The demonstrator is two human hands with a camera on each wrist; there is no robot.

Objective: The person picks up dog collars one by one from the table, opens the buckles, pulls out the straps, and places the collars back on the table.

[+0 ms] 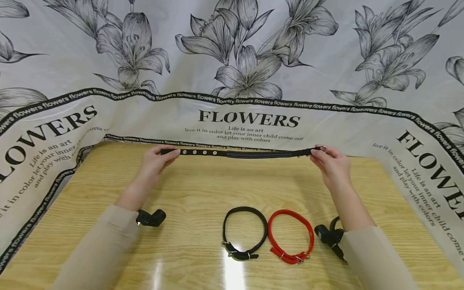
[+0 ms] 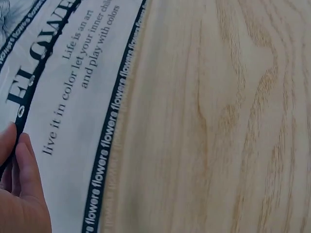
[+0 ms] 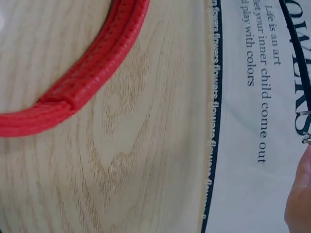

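A dark collar [image 1: 259, 154] is stretched out nearly straight between both hands, over the far edge of the table in the head view. My left hand [image 1: 155, 161] pinches its strap end between thumb and fingers, beside a row of metal-rimmed holes. At the other end, my right hand [image 1: 333, 163] grips the collar near its metal ring and buckle, which the fingers partly hide. In the left wrist view, the holed strap [image 2: 30, 92] runs up from the left thumb and fingertips. Small metal fittings [image 3: 306, 138] show just above the right hand in the right wrist view.
On the wooden table [image 1: 188, 193] lie a black collar [image 1: 224, 225] and a red collar [image 1: 272, 234], both buckled into loops side by side. Another dark loop [image 1: 335, 221] is partly hidden by the right wrist camera [image 1: 326, 235]. Flower-printed cloth [image 1: 250, 129] hangs behind the table.
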